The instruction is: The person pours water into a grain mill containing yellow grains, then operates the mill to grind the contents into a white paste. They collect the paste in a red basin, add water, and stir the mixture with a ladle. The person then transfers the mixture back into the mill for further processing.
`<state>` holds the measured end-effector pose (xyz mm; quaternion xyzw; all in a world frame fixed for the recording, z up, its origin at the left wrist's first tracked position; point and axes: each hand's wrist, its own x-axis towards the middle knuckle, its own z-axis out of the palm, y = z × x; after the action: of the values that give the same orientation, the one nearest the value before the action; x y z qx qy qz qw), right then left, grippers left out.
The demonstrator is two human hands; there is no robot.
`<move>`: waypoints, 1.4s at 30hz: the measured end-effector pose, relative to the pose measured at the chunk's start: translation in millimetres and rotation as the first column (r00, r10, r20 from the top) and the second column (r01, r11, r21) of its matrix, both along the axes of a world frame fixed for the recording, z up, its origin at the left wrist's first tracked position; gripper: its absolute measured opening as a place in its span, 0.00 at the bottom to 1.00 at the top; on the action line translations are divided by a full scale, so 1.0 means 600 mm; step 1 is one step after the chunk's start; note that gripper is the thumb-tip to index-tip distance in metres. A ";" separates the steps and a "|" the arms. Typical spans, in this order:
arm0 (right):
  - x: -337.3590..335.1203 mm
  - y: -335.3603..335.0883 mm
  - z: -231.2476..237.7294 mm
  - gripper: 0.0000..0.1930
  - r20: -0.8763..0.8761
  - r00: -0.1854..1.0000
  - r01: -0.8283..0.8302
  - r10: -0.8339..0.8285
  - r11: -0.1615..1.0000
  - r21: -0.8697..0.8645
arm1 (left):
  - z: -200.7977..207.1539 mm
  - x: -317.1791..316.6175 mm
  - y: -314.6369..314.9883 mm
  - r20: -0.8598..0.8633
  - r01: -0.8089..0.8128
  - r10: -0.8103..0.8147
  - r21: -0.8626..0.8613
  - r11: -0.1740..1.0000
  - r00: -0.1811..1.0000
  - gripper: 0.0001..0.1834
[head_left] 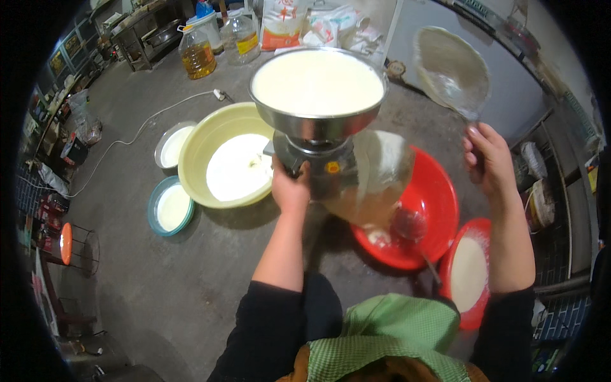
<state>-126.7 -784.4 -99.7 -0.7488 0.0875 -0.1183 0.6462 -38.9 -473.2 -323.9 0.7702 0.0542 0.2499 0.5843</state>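
A grinding machine with a wide metal hopper (318, 128) stands in front of me, its hopper filled with creamy white liquid (318, 83). My left hand (291, 190) is closed at the machine's side, around a dark knob mostly hidden by the fingers. Raised at the right, my right hand (489, 156) grips the handle of a large ladle (450, 70), whose wet bowl is blurred. A pale brownish sheet-like piece (379, 178) hangs beside the machine over a red basin (439, 191). Another long-handled scoop (408, 224) rests in that basin.
Left of the machine stand a yellow basin (191, 162) of white liquid and two smaller bowls, one teal (153, 213). A second red basin (478, 312) sits near my right knee. A white cord (137, 130) crosses the floor. Oil jugs (197, 57) and sacks (282, 25) stand behind.
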 end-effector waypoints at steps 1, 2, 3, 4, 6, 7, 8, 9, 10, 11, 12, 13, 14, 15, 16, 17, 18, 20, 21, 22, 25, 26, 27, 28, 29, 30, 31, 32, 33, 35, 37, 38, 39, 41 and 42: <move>-0.019 -0.024 -0.017 0.08 -0.067 0.995 0.083 -0.081 0.996 0.036 | -0.002 0.002 0.001 -0.015 -0.007 0.007 0.021 1.000 1.000 0.37; -0.038 -0.046 -0.040 0.08 -0.041 0.995 0.095 -0.092 0.992 0.078 | -0.004 0.004 0.001 0.005 -0.003 0.003 0.034 0.999 1.000 0.38; -0.062 -0.070 -0.065 0.08 -0.050 0.985 0.171 -0.166 0.979 0.114 | -0.007 0.004 0.000 0.050 0.049 -0.047 -0.036 0.998 0.998 0.37; -0.091 -0.097 -0.090 0.08 -0.059 0.968 0.249 -0.243 0.956 0.153 | -0.007 0.008 0.001 0.090 0.142 -0.131 -0.128 0.982 0.987 0.35; -0.149 -0.156 -0.134 0.06 -0.148 0.939 0.335 -0.311 0.923 0.191 | -0.009 0.011 0.002 0.087 0.121 -0.114 -0.072 0.990 0.990 0.34; -0.177 -0.184 -0.165 0.05 -0.142 0.915 0.399 -0.379 0.900 0.172 | -0.010 0.016 0.007 -0.011 0.104 -0.105 -0.040 0.994 0.994 0.34; -0.206 -0.209 -0.201 0.05 -0.137 0.882 0.468 -0.451 0.871 0.147 | -0.011 0.020 0.009 -0.031 0.112 -0.113 -0.024 0.993 0.993 0.33; -0.240 -0.234 -0.236 0.04 -0.158 0.835 0.550 -0.528 0.814 0.187 | -0.013 0.025 0.010 0.000 0.115 -0.115 -0.031 0.993 0.993 0.32; -0.282 -0.258 -0.267 0.03 -0.195 0.780 0.619 -0.594 0.778 0.109 | -0.016 0.029 0.008 0.022 0.098 -0.097 -0.049 0.994 0.995 0.30; -0.325 -0.275 -0.298 0.03 -0.179 0.716 0.686 -0.675 0.728 -0.002 | -0.020 0.028 0.009 -0.009 0.140 -0.141 -0.097 0.985 0.990 0.28; -0.363 -0.286 -0.330 0.03 -0.138 0.686 0.714 -0.714 0.697 -0.059 | -0.020 0.028 0.015 -0.066 0.154 -0.164 -0.141 0.978 0.984 0.27; -0.403 -0.304 -0.356 0.04 -0.208 0.601 0.734 -0.772 0.636 -0.237 | -0.023 0.030 0.015 -0.050 0.171 -0.178 -0.121 0.978 0.983 0.26; -0.437 -0.303 -0.385 0.07 -0.019 0.564 0.724 -0.826 0.505 -0.469 | -0.025 0.031 0.019 0.007 0.217 -0.217 -0.107 0.970 0.976 0.25; -0.466 -0.305 -0.409 0.09 0.135 0.519 0.701 -0.844 0.331 -0.632 | -0.025 0.034 0.021 -0.041 0.195 -0.202 -0.129 0.972 0.979 0.25; -0.499 -0.309 -0.428 0.12 0.239 0.465 0.670 -0.853 0.163 -0.724 | -0.027 0.037 0.024 -0.057 0.194 -0.204 -0.149 0.970 0.977 0.25; -0.523 -0.308 -0.450 0.18 0.269 0.404 0.616 -0.874 0.043 -0.786 | -0.029 0.043 0.027 -0.030 0.204 -0.208 -0.110 0.973 0.978 0.26; -0.536 -0.318 -0.471 0.18 0.225 0.358 0.559 -0.906 0.014 -0.829 | -0.031 0.044 0.029 -0.030 0.234 -0.242 -0.169 0.958 0.970 0.25; -0.544 -0.333 -0.521 0.18 0.170 0.270 0.447 -0.948 -0.033 -0.894 | -0.036 0.046 0.039 -0.061 0.250 -0.264 -0.176 0.952 0.963 0.25; -0.551 -0.344 -0.543 0.18 -0.178 0.241 0.288 -0.954 0.245 -0.926 | -0.038 0.048 0.042 -0.090 0.223 -0.239 -0.160 0.962 0.967 0.25; -0.558 -0.358 -0.561 0.19 -0.477 0.154 0.182 -0.865 0.499 -0.847 | -0.039 0.050 0.045 -0.128 0.205 -0.224 -0.143 0.968 0.966 0.25; -0.583 -0.392 -0.604 0.18 -0.672 0.179 0.089 -0.719 0.692 -0.717 | -0.038 0.058 0.053 -0.149 0.226 -0.250 -0.165 0.960 0.957 0.24; -0.582 -0.399 -0.618 0.18 -0.655 0.155 0.150 -0.739 0.673 -0.724 | -0.037 0.057 0.055 -0.147 0.228 -0.254 -0.173 0.958 0.956 0.23; -0.580 -0.400 -0.631 0.18 -0.646 0.135 0.210 -0.751 0.659 -0.722 | -0.035 0.058 0.054 -0.178 0.206 -0.237 -0.176 0.963 0.955 0.24; -0.584 -0.395 -0.642 0.18 -0.619 0.136 0.248 -0.774 0.631 -0.735 | -0.032 0.056 0.054 -0.138 0.245 -0.271 -0.183 0.952 0.952 0.24; -0.585 -0.394 -0.651 0.18 -0.586 0.140 0.288 -0.798 0.599 -0.747 | -0.029 0.054 0.052 -0.132 0.242 -0.268 -0.186 0.952 0.954 0.25; -0.582 -0.398 -0.659 0.18 -0.532 0.159 0.330 -0.832 0.552 -0.766 | -0.029 0.051 0.048 -0.143 0.214 -0.246 -0.209 0.954 0.959 0.25; -0.577 -0.400 -0.669 0.19 -0.496 0.155 0.382 -0.854 0.515 -0.767 | -0.026 0.047 0.046 -0.127 0.240 -0.269 -0.207 0.948 0.955 0.26; -0.577 -0.405 -0.676 0.18 -0.517 0.189 0.345 -0.835 0.549 -0.761 | -0.027 0.043 0.043 -0.126 0.207 -0.237 -0.217 0.954 0.963 0.26; -0.577 -0.407 -0.683 0.18 -0.520 0.223 0.331 -0.824 0.566 -0.755 | -0.027 0.042 0.039 -0.130 0.183 -0.217 -0.233 0.955 0.968 0.27; -0.574 -0.415 -0.696 0.16 -0.452 0.241 0.367 -0.859 0.512 -0.777 | -0.023 0.043 0.039 -0.146 0.191 -0.229 -0.236 0.953 0.962 0.29; -0.562 -0.422 -0.705 0.15 -0.290 0.324 0.457 -0.901 0.418 -0.785 | -0.024 0.045 0.041 -0.123 0.197 -0.220 -0.173 0.965 0.968 0.29; -0.559 -0.424 -0.703 0.16 -0.316 0.391 0.440 -0.865 0.477 -0.761 | -0.022 0.045 0.044 -0.121 0.207 -0.219 -0.101 0.973 0.968 0.28; -0.550 -0.424 -0.702 0.16 -0.355 0.366 0.524 -0.860 0.506 -0.685 | -0.022 0.046 0.044 -0.120 0.185 -0.199 -0.113 0.976 0.973 0.27; -0.532 -0.417 -0.691 0.14 -0.329 0.318 0.597 -0.889 0.457 -0.659 | -0.021 0.042 0.041 -0.126 0.186 -0.207 -0.159 0.970 0.970 0.26; -0.527 -0.414 -0.679 0.11 -0.452 0.333 0.755 -0.828 0.521 -0.399 | -0.019 0.039 0.038 -0.150 0.178 -0.206 -0.180 0.967 0.967 0.23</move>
<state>-442.8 -1032.5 -507.1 -0.6420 0.6301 -0.1814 0.3974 -15.2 -450.2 -335.6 0.7389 0.0485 0.1210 0.6611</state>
